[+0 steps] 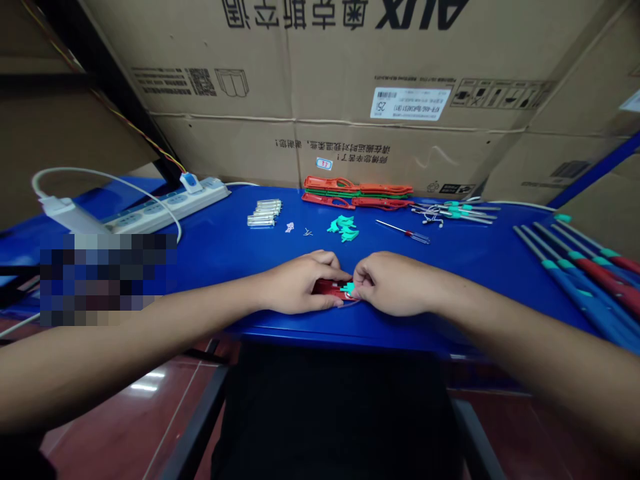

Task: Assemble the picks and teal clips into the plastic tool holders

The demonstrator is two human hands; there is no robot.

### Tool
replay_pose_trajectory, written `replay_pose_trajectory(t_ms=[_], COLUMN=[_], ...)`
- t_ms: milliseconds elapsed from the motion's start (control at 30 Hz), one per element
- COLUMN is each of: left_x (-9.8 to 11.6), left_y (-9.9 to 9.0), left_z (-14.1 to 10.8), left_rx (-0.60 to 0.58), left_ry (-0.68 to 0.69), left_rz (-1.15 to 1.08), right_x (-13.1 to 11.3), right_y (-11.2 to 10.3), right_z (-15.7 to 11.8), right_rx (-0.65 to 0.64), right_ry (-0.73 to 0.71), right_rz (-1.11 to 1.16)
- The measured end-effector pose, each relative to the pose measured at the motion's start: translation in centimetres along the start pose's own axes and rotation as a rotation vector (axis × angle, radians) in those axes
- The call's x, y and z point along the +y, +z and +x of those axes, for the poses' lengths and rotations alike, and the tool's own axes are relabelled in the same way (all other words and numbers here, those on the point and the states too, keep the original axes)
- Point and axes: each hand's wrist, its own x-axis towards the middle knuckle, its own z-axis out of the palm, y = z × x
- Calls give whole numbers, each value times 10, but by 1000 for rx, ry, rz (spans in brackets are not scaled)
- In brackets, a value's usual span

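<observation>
On the blue table, near its front edge, lies a red plastic casing (326,288). My left hand (304,281) grips it from the left, thumb on the near side and fingers on the far side. A small turquoise plastic part (347,288) sits at the casing's right portion. My right hand (393,283) is closed in a pinch at that part, its fingertips touching it; whether a smaller piece is between them is hidden. Beyond the hands lie a pile of turquoise plastic parts (344,228) and a screwdriver (404,232) with a clear and red handle.
Metal cylinders (264,212), small screws (308,232) and pinkish bits (289,227) lie at the back. Red and green casings (357,191) are stacked by the cardboard. Rods with wires (455,211) and assembled blue and red sticks (580,273) lie right; a power strip (165,208) stands left.
</observation>
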Motion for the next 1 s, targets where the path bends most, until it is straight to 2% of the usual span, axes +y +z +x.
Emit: replay_pose_trajectory(t_ms=[133, 267, 367, 467, 533, 633, 700, 733, 800, 867, 900, 933, 1000], left_x=[-1, -1, 0, 2, 4, 7, 6, 5, 1, -2, -3, -3, 0], left_y=[0, 1, 3, -1, -13, -48, -73, -82, -89, -82, -75, -67, -54], left_z=[0, 0, 1, 4, 8, 19, 29, 35, 44, 50, 51, 51, 48], left_rx=[14, 41, 48, 12, -41, -223, -385, -365, -128, 154, 182, 118, -87], left_ry=[-8, -22, -39, -46, -52, -30, -2, -4, 23, 45, 66, 123, 227], left_rz=[-20, -19, 11, 74, 130, 193, 159, 129, 93, 47, 50, 60, 70], right_x=[0, 3, 7, 20, 36, 66, 83, 89, 97, 101, 101, 100, 98], right_y=[6, 8, -1, -20, -34, -46, -43, -40, -34, -30, -29, -28, -28], right_z=[2, 1, 2, 7, 12, 23, 30, 32, 35, 34, 33, 32, 29], right_rx=[49, 104, 109, 121, 239, 521, 611, 622, 586, 503, 454, 401, 288], right_ry=[26, -17, -53, -99, -131, -99, -81, -84, -156, -270, -318, -353, -390], right_rz=[45, 40, -4, -13, 6, 120, 188, 174, 112, 75, 75, 85, 110])
